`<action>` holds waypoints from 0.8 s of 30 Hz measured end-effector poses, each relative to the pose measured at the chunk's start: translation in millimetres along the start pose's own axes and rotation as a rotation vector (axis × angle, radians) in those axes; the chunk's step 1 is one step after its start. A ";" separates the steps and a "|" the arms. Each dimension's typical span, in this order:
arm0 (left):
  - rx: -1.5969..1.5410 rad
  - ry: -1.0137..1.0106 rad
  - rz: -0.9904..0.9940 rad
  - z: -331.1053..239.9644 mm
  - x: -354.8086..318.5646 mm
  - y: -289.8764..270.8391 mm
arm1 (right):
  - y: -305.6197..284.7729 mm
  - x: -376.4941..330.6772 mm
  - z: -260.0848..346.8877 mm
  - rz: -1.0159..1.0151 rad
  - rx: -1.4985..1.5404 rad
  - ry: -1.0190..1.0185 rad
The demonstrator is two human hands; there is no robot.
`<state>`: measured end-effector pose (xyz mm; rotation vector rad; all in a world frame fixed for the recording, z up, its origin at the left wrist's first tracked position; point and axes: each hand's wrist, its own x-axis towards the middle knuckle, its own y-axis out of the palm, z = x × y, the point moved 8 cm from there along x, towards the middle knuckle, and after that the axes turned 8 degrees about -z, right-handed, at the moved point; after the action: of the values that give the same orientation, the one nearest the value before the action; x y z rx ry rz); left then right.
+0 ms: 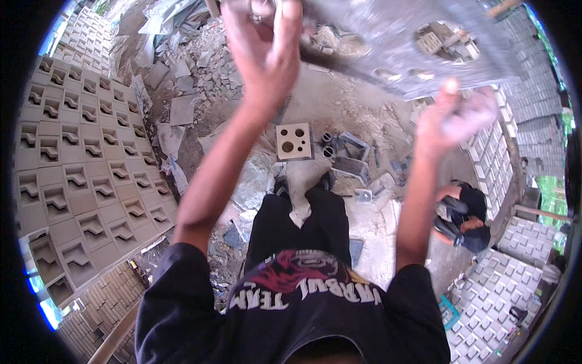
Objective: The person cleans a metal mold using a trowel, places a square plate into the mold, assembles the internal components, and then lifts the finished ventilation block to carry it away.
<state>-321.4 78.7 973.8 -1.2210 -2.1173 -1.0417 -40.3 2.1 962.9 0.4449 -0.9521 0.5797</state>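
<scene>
A: What are the two hands doing?

B: Both are raised high toward the top of the view. The left hand [264,45] and the right hand [454,115] carry a large grey slab [394,42], a flat, rough, dusty board that runs across the upper right. It is blurred.

A: How do the fingers stand?

B: The left fingers [285,24] are curled around the slab's left edge, clamped on it. The right hand presses against the slab's lower edge, thumb up; whether its fingers wrap the edge I cannot tell, since the hand is smeared.

A: Is anything on the slab?

B: Yes, a small pale patterned block [433,41] shows through or on it near the right end; which, I cannot say.

A: And below the arms?

B: On the dirt ground, just ahead of the person's feet, sits a tan square block with round holes [294,141]. Just beside it lies a grey metal mould [348,155] with tubes at its side. Rubble and broken pieces [200,60] lie farther up.

A: What lies to the sides?

B: On the left, rows of grey cast ventilation blocks [79,151] lie close together. On the right, white blocks [503,285] stand in rows, and another person in dark clothes [464,215] crouches near them.
</scene>
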 end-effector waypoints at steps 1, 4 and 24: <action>-0.066 -0.136 -0.101 -5.4 -23.2 6.4 | -20.9 -18.1 -21.6 -0.007 -0.116 0.101; 0.075 -0.555 0.081 27.9 -110.3 -6.3 | -46.1 -88.3 -38.2 0.251 -0.166 0.522; -0.339 -1.366 1.012 -57.2 -337.8 105.8 | -305.0 -128.6 74.5 -0.325 -0.832 1.036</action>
<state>-62.8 -105.6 807.3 -3.2627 -1.4168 0.0474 49.7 -308.5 860.4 -0.4401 -0.0519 0.0316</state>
